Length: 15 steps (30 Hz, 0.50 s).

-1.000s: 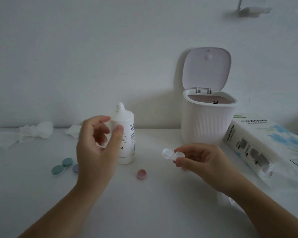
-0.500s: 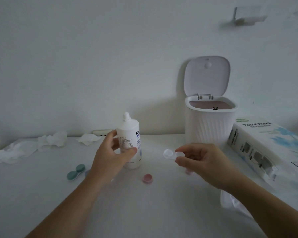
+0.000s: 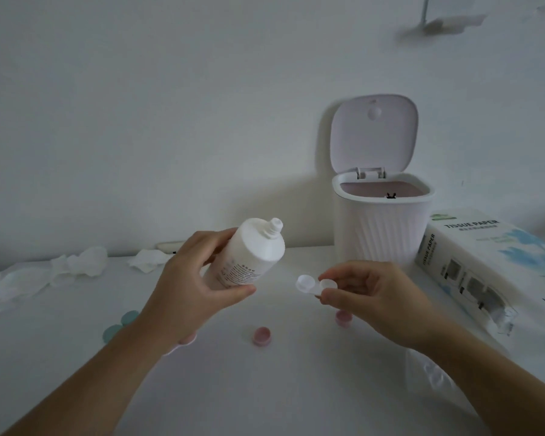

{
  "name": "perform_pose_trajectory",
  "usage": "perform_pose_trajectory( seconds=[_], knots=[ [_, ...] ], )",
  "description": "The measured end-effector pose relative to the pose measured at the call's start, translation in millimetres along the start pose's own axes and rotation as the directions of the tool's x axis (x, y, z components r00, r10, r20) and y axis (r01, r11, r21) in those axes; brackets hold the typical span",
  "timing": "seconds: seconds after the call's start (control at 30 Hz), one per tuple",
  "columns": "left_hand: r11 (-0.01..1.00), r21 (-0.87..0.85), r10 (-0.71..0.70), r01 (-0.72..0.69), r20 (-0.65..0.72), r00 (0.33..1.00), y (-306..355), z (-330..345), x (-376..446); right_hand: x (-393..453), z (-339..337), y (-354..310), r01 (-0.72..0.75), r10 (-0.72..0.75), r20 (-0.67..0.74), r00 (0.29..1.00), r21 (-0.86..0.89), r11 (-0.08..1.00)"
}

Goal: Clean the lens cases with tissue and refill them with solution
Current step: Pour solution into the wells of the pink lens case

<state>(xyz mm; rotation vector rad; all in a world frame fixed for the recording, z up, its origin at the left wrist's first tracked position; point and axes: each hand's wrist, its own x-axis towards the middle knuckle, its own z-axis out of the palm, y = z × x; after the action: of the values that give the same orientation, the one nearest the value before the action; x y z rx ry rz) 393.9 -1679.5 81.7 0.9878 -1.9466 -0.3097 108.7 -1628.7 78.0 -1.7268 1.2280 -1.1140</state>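
Tissues (image 3: 41,275), crumpled and white, lie along the table's (image 3: 296,388) far-left edge at about 9 o'clock from the left hand; another wad (image 3: 147,260) sits near the wall, approx 11 o'clock from it. Green lens case (image 3: 121,325) – two joined teal cups w/ lids on – lies on the table at 8 o'clock of the left hand, partly hidden by the forearm. Something pale pink shows just under the left wrist; can't tell what it is.

Left hand (image 3: 189,287) is wrapped round the solution bottle (image 3: 249,254): thumb pressed on the near side, fingers curled behind it. Bottle is off the table, tilted, w/ its uncapped nozzle pointing up toward 1 o'clock. Pink cap (image 3: 261,336) rests on the table at 5 o'clock of the left hand, approx midway between both forearms.

Clear lens case (image 3: 315,284) is held in the air at 3 o'clock of the bottle's base, both cups open and facing up. Right hand (image 3: 372,297) pinches its right-hand cup btwn thumb and forefinger; the other fingers are curled underneath. Second pink cap (image 3: 343,317) sits on the table just below that hand, partly covered.

White ribbed bin (image 3: 381,231) stands at 12 o'clock of the right hand, lid flipped up against the wall – pinkish liner inside. Tissue paper pack (image 3: 485,262) lies at 2–3 o'clock of the right hand, just beside the bin.
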Motion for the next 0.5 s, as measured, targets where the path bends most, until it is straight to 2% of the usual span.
perform_pose_trajectory(
  seconds=[0.17,0.33,0.5],
  knots=[
    [0.992,0.08,0.098,-0.102,0.045,0.994,-9,3,-2,-5,3,-4,0.069,-0.07,-0.01,0.998,-0.062,0.996],
    [0.998,0.019,0.056,-0.057,0.048,0.997,-15,-3,-6,-9,2,-7,0.11,-0.115,-0.063,0.991,-0.073,0.991],
    [0.96,0.222,0.168,-0.17,0.03,0.985,-13,-8,-6,-10,3,-9,0.13,-0.136,-0.059,0.989,-0.09,0.987]
  ],
)
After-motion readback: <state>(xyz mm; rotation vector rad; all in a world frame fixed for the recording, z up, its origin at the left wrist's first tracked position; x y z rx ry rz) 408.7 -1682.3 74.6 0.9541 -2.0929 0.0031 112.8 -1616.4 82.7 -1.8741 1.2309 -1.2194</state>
